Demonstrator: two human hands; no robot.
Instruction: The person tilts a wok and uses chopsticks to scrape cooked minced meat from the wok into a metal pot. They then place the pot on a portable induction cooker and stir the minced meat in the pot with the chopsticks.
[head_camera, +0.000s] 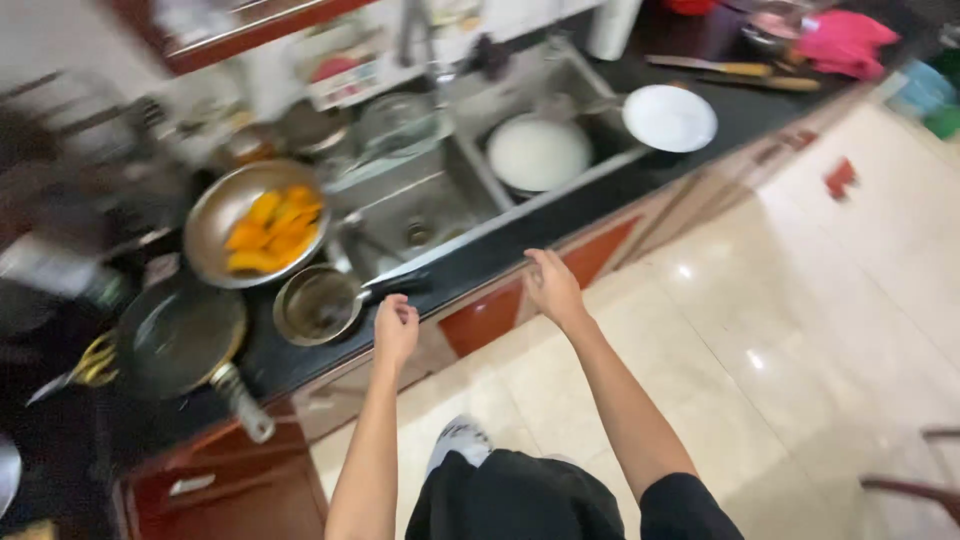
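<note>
My left hand (396, 328) is curled into a loose fist just in front of the dark counter edge (470, 265), holding nothing. It is just below the long handle of a small metal saucepan (318, 303). My right hand (552, 285) hovers at the counter edge to the right with its fingers slightly apart and nothing in it. Behind the saucepan, a metal bowl (215, 215) holds orange food pieces (272, 230). A dark frying pan (180, 335) sits to the left, its handle pointing toward me.
A double steel sink (420, 215) lies behind the counter edge, with a white bowl (538, 153) in its right basin. A white plate (670, 118), knives (730, 68) and a pink cloth (845, 40) are further right. Yellow-handled scissors (95, 360) lie left. Red cabinet doors (480, 318) and glossy tiled floor (800, 300) are below.
</note>
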